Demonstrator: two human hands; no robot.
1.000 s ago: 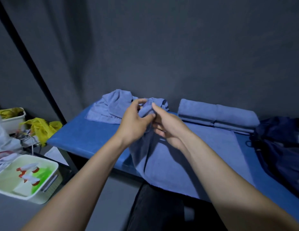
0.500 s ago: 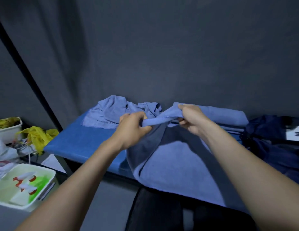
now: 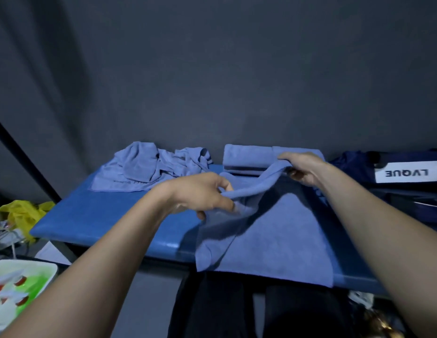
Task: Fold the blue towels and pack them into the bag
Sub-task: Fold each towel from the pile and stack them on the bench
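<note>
Both hands gripped the top edge of one blue towel over the blue table — the left hand pinching it between curled fingers and thumb, the right hand curled round it farther back. The rest of that cloth lay across the table and hung over its near edge. At the table's back edge sat a crumpled towel to the left and folded towels beside it — the dark bag stood at the table's right end.
</note>
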